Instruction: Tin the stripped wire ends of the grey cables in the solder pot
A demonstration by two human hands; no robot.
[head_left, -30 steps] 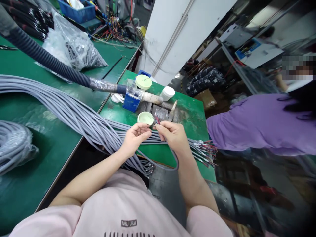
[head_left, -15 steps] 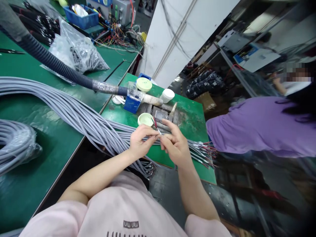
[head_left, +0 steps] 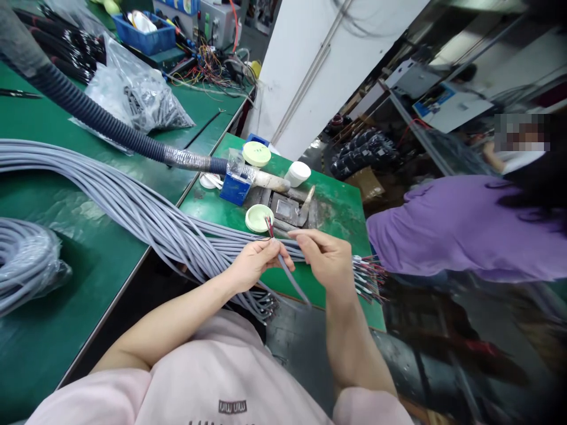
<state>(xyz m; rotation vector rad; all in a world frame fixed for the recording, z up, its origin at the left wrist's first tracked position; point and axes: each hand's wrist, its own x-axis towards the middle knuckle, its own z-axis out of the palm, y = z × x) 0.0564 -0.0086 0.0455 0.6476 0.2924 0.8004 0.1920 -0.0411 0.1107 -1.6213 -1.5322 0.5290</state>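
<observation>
A grey cable (head_left: 290, 273) is pinched between the thumb and fingers of my left hand (head_left: 254, 264). Its stripped end, with thin red and black wires (head_left: 269, 226), points up in front of the pale green dish (head_left: 258, 218). From my fingers the cable slopes down to the right. My right hand (head_left: 330, 257) hovers beside it, apart from the cable, index finger stretched out and nothing visible in its grasp. Beneath both hands runs a thick bundle of grey cables (head_left: 146, 209), whose stripped ends (head_left: 370, 274) fan out at the table's right edge.
Behind the dish are a soot-stained metal device (head_left: 287, 209), a white tub (head_left: 298, 174), a round lid (head_left: 256, 153) and a blue box (head_left: 234, 188). A ribbed hose (head_left: 101, 121) crosses from the upper left. A co-worker in a purple top (head_left: 460, 227) is at the right.
My right hand has let go of the cable and moved right. My left hand now holds the cable, with its wire end tipped toward the dish.
</observation>
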